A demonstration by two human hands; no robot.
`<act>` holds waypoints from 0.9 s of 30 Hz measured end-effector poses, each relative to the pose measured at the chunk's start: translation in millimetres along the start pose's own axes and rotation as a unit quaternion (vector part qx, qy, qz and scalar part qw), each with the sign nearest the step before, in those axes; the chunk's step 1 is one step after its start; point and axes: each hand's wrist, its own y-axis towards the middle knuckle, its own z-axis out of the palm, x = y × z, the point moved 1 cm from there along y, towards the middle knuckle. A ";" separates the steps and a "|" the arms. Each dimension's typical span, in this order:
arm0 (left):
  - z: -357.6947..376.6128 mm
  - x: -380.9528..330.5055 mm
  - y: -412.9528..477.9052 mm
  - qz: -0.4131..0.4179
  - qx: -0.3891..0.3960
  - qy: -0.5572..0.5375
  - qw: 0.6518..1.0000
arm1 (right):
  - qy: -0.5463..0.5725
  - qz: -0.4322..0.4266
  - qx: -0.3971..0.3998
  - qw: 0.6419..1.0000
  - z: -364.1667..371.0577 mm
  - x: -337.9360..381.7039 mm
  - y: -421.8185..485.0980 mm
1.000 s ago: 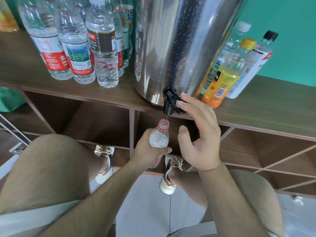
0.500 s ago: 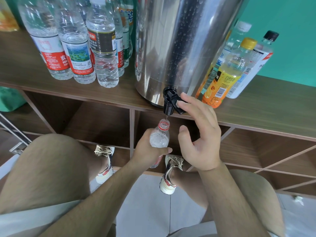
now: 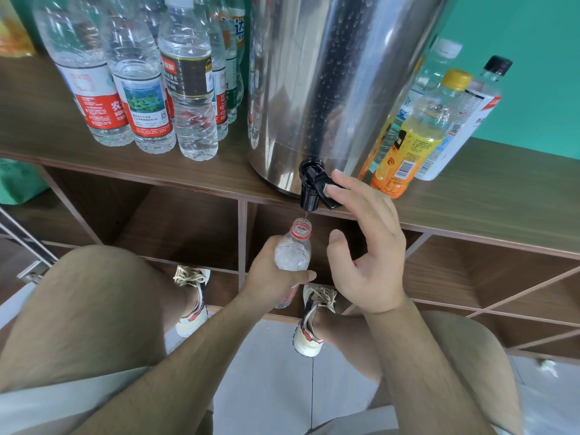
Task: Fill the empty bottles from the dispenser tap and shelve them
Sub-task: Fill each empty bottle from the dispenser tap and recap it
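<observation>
Fingers [image 3: 351,191] of the right hand [image 3: 370,259] lie nearly straight and slightly spread, their tips pressing the lever of the black tap [image 3: 310,191], with the thumb held apart below. The left hand [image 3: 270,277] curls round the middle of a small uncapped bottle [image 3: 293,251], its thumb across the front. The bottle's red-ringed mouth sits right under the tap, and a thin stream runs into it. How full it is I cannot tell, since the plastic looks clouded.

The tap juts past the front edge of the wooden worktop [image 3: 489,202], at the foot of the steel dispenser [image 3: 329,89]. The bottle hangs below that edge, before an open compartment [image 3: 194,221] under the dispenser.

Left of the dispenser crowd clear water bottles [image 3: 141,89]: one red label shows "农" and "NON", and a dark one ends in "水". Just right of the dispenser stands a yellow-capped orange juice bottle [image 3: 417,136] with a barcode, near the edge. Beyond it is a black-capped bottle [image 3: 470,111] with a white label and QR code, then bare worktop.
</observation>
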 end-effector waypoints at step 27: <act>-1.5 -4.0 -4.1 0.000 0.002 -0.009 1.000 | -0.002 -0.004 0.002 1.000 -0.9 -0.5 0.2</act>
